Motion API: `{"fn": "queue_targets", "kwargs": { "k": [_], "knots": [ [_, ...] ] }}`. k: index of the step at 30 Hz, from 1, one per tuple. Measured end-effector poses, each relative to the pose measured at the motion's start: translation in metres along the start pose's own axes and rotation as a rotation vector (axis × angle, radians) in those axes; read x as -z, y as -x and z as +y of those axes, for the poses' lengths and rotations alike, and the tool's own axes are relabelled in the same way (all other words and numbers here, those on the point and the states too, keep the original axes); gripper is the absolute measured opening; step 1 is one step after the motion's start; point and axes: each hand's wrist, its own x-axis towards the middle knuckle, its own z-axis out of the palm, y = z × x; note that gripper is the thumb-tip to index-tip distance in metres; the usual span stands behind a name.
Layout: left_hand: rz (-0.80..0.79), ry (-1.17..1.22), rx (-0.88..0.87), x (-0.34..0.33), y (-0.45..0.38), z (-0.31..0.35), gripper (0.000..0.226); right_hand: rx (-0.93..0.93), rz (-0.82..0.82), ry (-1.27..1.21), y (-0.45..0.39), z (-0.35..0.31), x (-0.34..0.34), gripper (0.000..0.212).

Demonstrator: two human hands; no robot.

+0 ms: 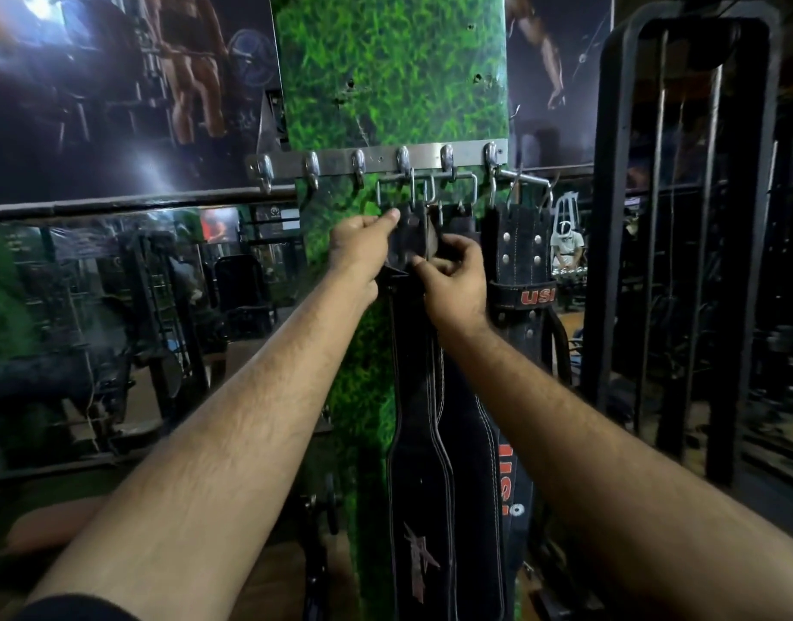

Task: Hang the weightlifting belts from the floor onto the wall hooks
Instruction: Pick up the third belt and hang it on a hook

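A steel hook rail runs across a green grass-print pillar. Three black weightlifting belts hang from its right-hand hooks by their metal buckles. The leftmost belt, with white stitching and a red logo, hangs straight down. My left hand pinches its top end just under the buckle. My right hand grips the same belt's strap a little lower. Behind it hangs a second belt. Further right hangs a belt with red "USI" lettering.
Three hooks on the rail's left part carry nothing. Mirrors and posters flank the pillar. A black weight-machine frame stands close on the right. A person is reflected in the distance.
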Motion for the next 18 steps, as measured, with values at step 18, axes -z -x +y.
{"fn": "queue_targets", "kwargs": {
  "k": [18],
  "knots": [
    [-0.274,0.109,0.052,0.031,0.082,-0.073,0.039,-0.015,-0.225,-0.145,0.061,0.053,0.034,0.021]
  ]
}}
